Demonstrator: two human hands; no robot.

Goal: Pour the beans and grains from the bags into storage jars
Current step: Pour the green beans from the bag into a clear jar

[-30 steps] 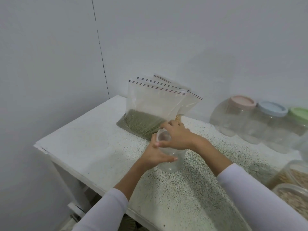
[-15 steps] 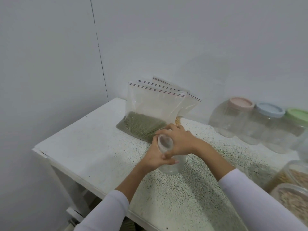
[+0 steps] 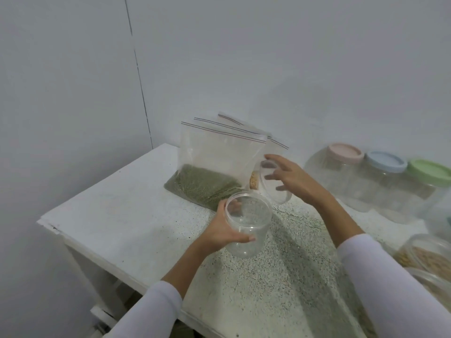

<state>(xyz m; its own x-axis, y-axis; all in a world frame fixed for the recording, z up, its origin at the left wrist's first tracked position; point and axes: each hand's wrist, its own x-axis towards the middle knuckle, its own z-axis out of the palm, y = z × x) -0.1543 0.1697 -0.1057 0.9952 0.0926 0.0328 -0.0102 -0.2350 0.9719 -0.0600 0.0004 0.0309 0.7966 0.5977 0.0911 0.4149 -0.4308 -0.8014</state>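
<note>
Two hands busy: my left hand [image 3: 220,229] grasps the open jar [image 3: 246,224]; right hand [image 3: 291,179] holds its lid [image 3: 274,184] at 1 o'clock, table edge [image 3: 102,254] at 9 clear.

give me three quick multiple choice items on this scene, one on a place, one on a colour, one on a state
1. Where is the bag of green beans?
A. behind the clear jar
B. on the floor
C. inside a jar

2. What colour is the middle lid of the three big jars by the wall?
A. red
B. blue
C. black

3. The clear jar in the left hand is:
A. open, empty
B. lidded
C. full

Answers: 1 A, it leans just past the jar. 2 B, between pink and green. 3 A, the right hand holds its clear lid away.
</note>
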